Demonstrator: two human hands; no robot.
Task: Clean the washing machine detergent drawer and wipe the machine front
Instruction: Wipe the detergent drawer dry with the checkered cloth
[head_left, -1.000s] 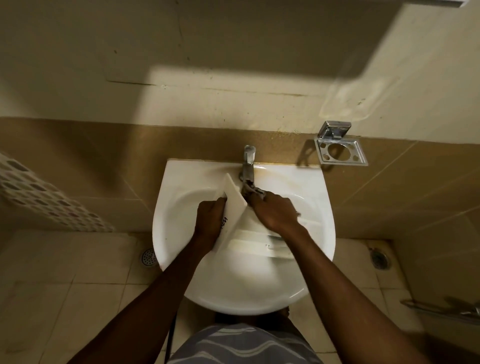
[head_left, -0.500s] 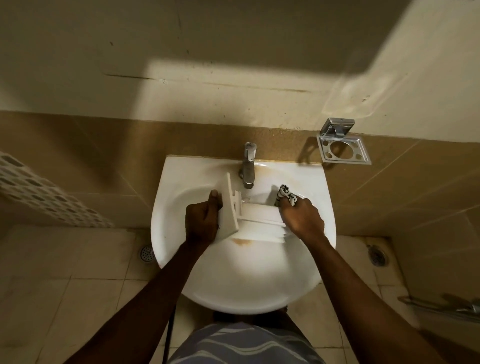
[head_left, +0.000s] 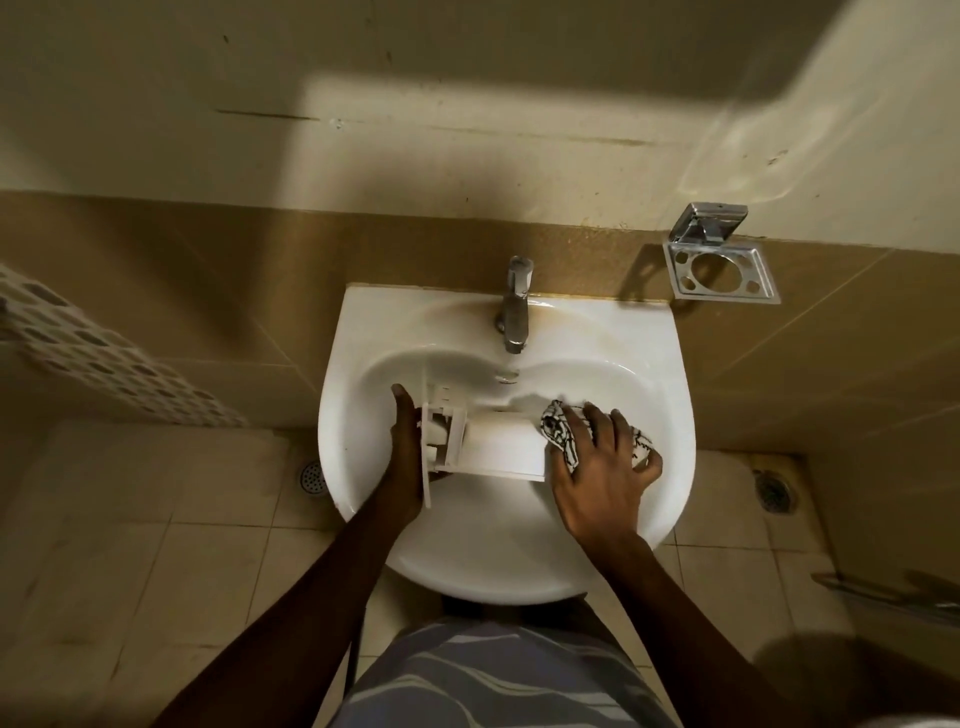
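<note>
The white detergent drawer (head_left: 488, 447) lies sideways in the white sink (head_left: 660, 358), its front panel at the left. My left hand (head_left: 408, 457) grips that front panel end. My right hand (head_left: 597, 467) presses a black-and-white patterned cloth (head_left: 558, 431) against the drawer's right end, fingers spread over the cloth. The washing machine is not in view.
A chrome tap (head_left: 514, 306) stands at the back of the sink. A chrome holder (head_left: 719, 260) is fixed to the wall at the right. A perforated white basket (head_left: 93, 353) is at the left. Floor drains (head_left: 311, 478) (head_left: 774, 491) sit in the tiled floor on both sides.
The drawer has been turned down from standing tilted under the tap to lying flat across the basin. My right hand moved right and down with the cloth onto the drawer's right end.
</note>
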